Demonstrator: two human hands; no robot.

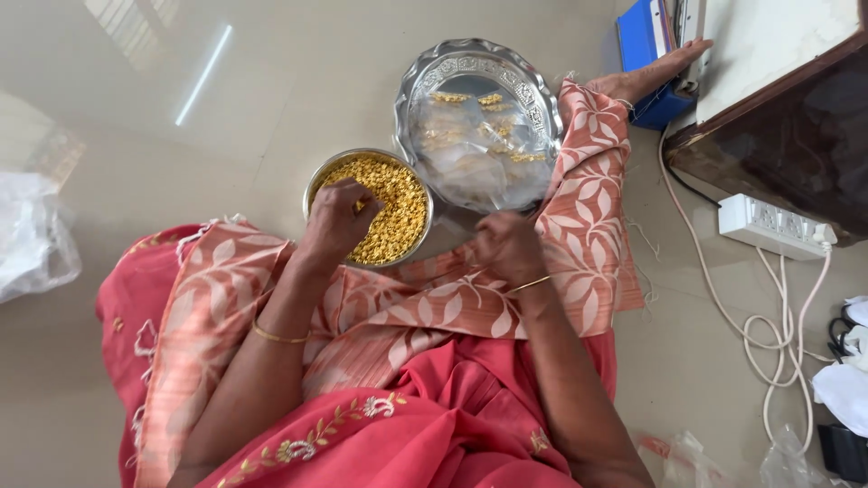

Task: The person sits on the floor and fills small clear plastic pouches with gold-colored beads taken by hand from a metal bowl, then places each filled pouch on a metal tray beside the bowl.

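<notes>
The left hand (336, 217) had a narrow grip, its fingers curled down into the bowl (318, 178) and pinching at the small gold pieces (398, 212) heaped inside; whether a piece was actually caught between the fingertips could not be told. The right hand (504, 246) was closed loosely just beside the bowl, over the patterned cloth (579, 226) on the person's lap, and what it held, if anything, was hidden. The bowl sat on the floor (271, 81) at the edge of that cloth, touching the tray (470, 56) beyond it. On the tray lay clear packets (475, 145) with a few gold pieces showing through. Further off, the person's foot (655, 72) rested against a blue box (644, 36), with a power strip (768, 226) and its white cables to the right. The likely trouble, as I judged it, was spillage: a sleeve or the cloth dragging the bowl's rim could tip it, scattering the tiny pieces over the glossy floor.
</notes>
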